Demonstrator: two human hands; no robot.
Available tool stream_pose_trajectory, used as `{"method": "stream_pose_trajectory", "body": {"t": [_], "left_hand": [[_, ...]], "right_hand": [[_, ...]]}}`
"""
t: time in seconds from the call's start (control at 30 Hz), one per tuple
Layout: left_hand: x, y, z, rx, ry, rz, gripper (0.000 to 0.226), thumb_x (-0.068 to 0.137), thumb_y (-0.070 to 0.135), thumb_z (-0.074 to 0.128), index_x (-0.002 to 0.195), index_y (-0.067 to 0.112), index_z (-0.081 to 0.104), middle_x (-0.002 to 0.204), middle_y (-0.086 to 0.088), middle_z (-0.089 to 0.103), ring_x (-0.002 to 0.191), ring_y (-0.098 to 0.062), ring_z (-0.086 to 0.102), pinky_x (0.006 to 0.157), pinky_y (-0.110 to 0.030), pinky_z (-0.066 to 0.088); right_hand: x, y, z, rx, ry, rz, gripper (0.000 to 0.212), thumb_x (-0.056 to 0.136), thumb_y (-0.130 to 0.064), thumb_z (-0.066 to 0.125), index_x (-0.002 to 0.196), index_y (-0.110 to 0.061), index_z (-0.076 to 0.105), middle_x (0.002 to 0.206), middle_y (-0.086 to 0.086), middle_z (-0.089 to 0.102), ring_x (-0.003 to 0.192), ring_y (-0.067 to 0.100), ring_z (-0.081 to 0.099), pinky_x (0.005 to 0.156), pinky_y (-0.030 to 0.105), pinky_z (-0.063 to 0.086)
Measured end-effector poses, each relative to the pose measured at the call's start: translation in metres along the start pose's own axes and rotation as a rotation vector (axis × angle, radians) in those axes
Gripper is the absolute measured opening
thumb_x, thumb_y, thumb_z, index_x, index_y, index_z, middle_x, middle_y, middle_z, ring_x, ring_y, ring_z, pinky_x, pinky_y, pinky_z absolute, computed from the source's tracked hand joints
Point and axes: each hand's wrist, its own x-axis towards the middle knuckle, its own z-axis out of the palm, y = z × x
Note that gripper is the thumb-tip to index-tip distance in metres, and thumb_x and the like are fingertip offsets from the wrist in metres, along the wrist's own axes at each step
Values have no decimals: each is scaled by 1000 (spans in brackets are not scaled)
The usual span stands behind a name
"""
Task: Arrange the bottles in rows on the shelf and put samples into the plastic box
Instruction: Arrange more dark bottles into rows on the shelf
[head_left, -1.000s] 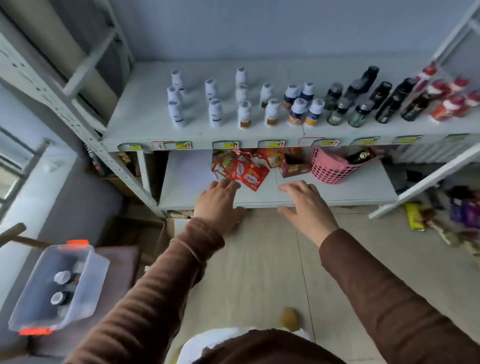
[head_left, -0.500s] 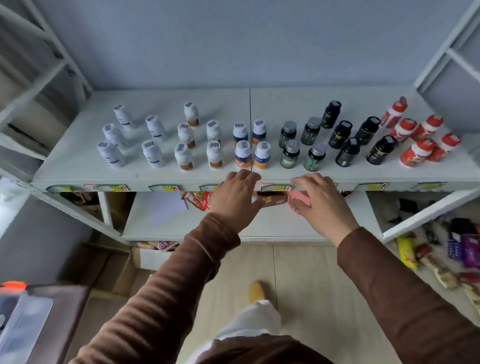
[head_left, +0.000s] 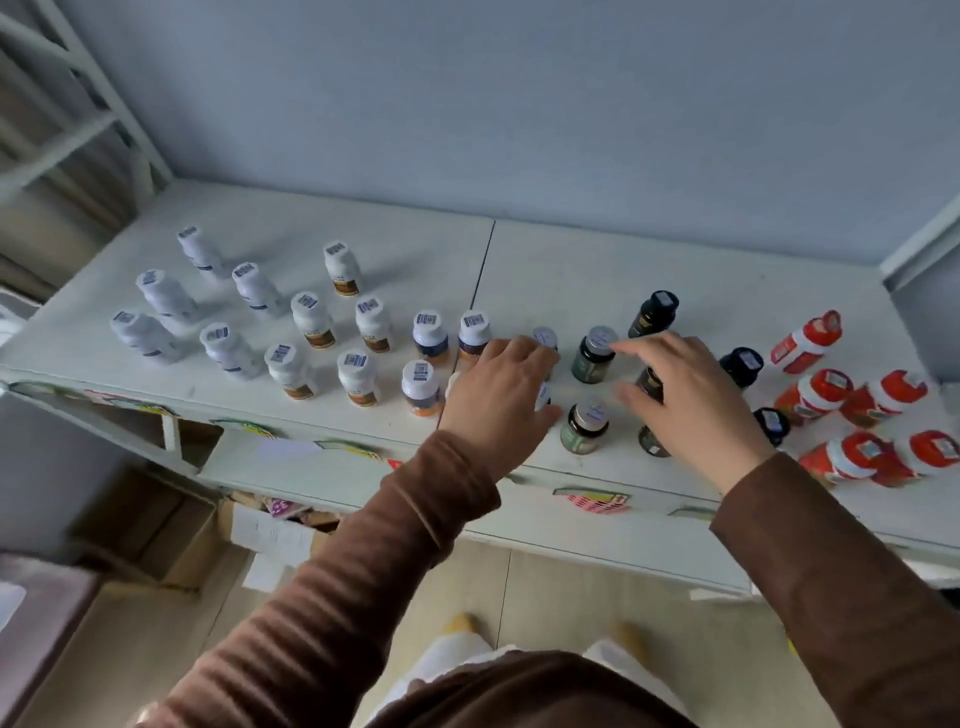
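Many small bottles stand on the white shelf (head_left: 571, 265). From left to right come plain white bottles (head_left: 254, 288), white ones with brown labels (head_left: 311, 319), blue-labelled ones (head_left: 428, 335), green glass ones (head_left: 584, 428), black ones (head_left: 652, 314) and red ones (head_left: 808, 343) lying tilted. My left hand (head_left: 498, 400) reaches over the bottles at the shelf's middle, its fingers stretched out and partly hiding two of them. My right hand (head_left: 680, 395) hovers spread over dark bottles, its index finger near a green bottle's cap (head_left: 600, 338). The plastic box is out of view.
A lower shelf board (head_left: 597, 540) juts out beneath, with a pink basket (head_left: 597, 503) showing under the top shelf's edge. Cardboard boxes (head_left: 156, 530) sit on the floor at the left. A white shelf frame (head_left: 78, 130) rises at the far left.
Both hands rose from the lower shelf's front edge and moved forward onto the top shelf among the bottles. The view swung right and up, so the plastic box left the frame.
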Motion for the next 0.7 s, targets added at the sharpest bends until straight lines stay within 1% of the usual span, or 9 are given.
{"method": "stream_pose_trajectory", "body": {"t": [0.1,0.2,0.27,0.33,0.4,0.47,0.53,0.6,0.7], "left_hand": [[10,24,16,-22,21,-73,51,81,37,64,128,23,54,127,3,54,114,-23,48,90,-36,45],[16,53,34,-1,66,-176,50,80,40,65,125,24,54,125,5,54,111,-22,49,87,-38,48],[16,74,47,20,110,-258,47,80,41,65,123,24,55,121,4,55,109,-22,50,86,-39,48],[12,97,59,19,136,-335,43,81,39,65,120,24,56,117,3,57,107,-22,51,86,-38,47],[8,117,72,-19,157,-383,39,81,37,66,117,25,57,112,4,59,104,-21,52,85,-37,47],[5,132,86,-66,147,-434,35,83,37,66,115,27,56,107,7,59,99,-17,54,83,-34,48],[2,142,102,-107,120,-497,34,84,38,66,115,28,55,105,8,60,96,-14,56,82,-34,49],[1,149,118,-159,95,-547,36,83,37,67,116,27,54,107,8,61,97,-13,58,83,-35,51],[3,158,137,-227,77,-578,48,82,41,68,123,26,49,118,7,59,105,-14,59,87,-36,50]], "right_hand": [[11,36,-7,19,-72,-65,36,92,-31,62,127,-23,58,121,-3,58,113,17,47,86,27,39],[18,71,-10,20,-179,-168,33,92,-32,62,124,-24,60,119,-3,58,112,17,48,85,29,41],[23,93,-10,11,-270,-244,34,91,-32,63,125,-25,59,121,-5,57,114,17,48,83,27,36],[26,112,-8,18,-372,-329,39,89,-30,66,127,-27,57,122,-7,54,116,16,47,86,26,37],[30,126,-3,21,-463,-415,43,86,-26,70,127,-27,57,121,-6,53,115,17,47,89,32,44],[32,134,4,-12,-527,-481,42,86,-21,68,126,-28,57,118,-4,52,112,20,47,86,39,48],[33,138,10,-79,-554,-545,40,88,-19,65,125,-28,56,115,-3,51,109,21,46,78,38,47],[34,143,12,-95,-553,-585,38,87,-17,65,122,-28,56,112,-2,51,107,21,46,74,32,40],[41,152,2,74,-524,-521,35,83,-20,69,115,-29,60,107,-3,55,100,20,52,76,31,39]]}}
